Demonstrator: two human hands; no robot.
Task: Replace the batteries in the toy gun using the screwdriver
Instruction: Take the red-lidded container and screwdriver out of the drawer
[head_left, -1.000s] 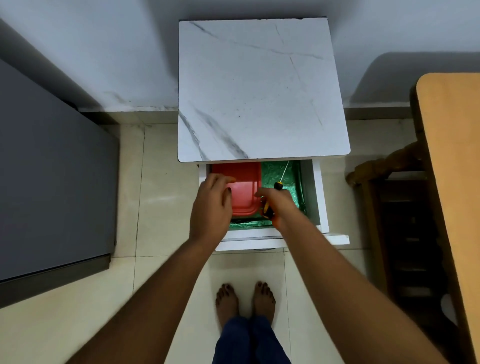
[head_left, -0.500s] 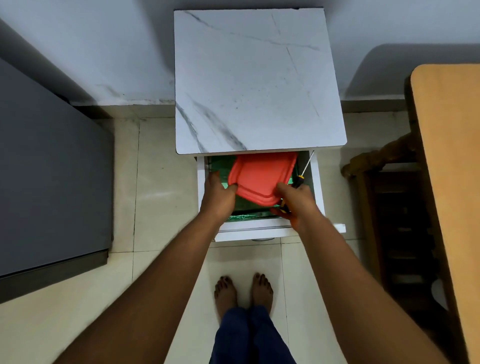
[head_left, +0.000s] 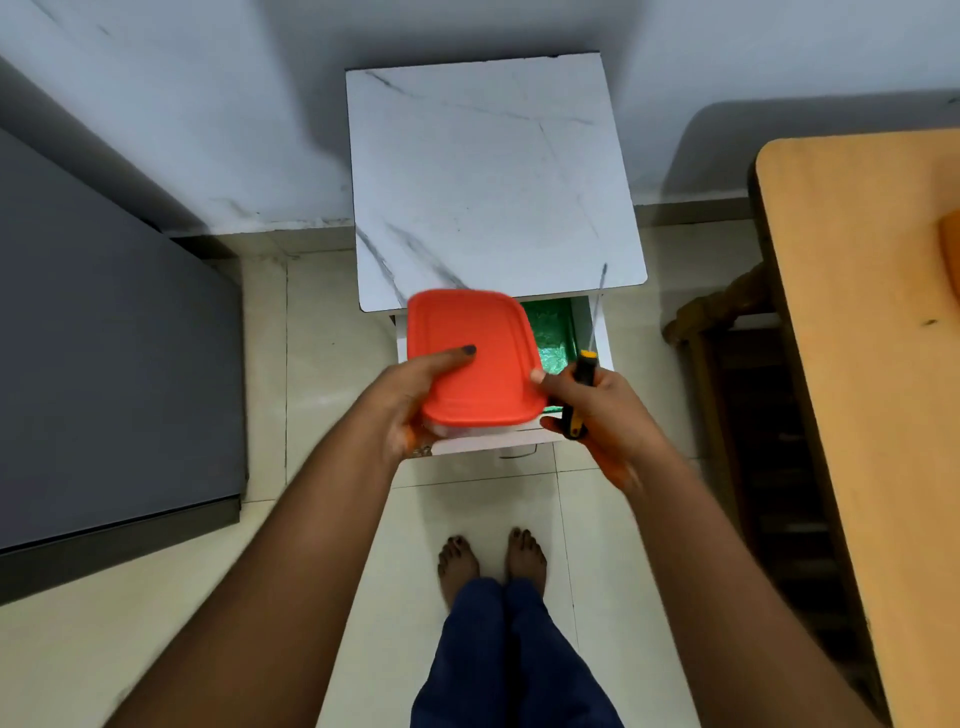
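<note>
Box (head_left: 470, 358) lifted from drawer (head_left: 582, 332); L hand (head_left: 415, 400) grips it, R hand (head_left: 597, 410) grips screwdriver (head_left: 584, 374).

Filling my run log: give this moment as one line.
left hand: holds red-lidded plastic box | right hand: grips black-yellow screwdriver | white drawer: open

Even indoor light, soft shadows on wall (head_left: 260, 104); motion blur on red lid (head_left: 470, 358); wide-angle bending at edges.
</note>
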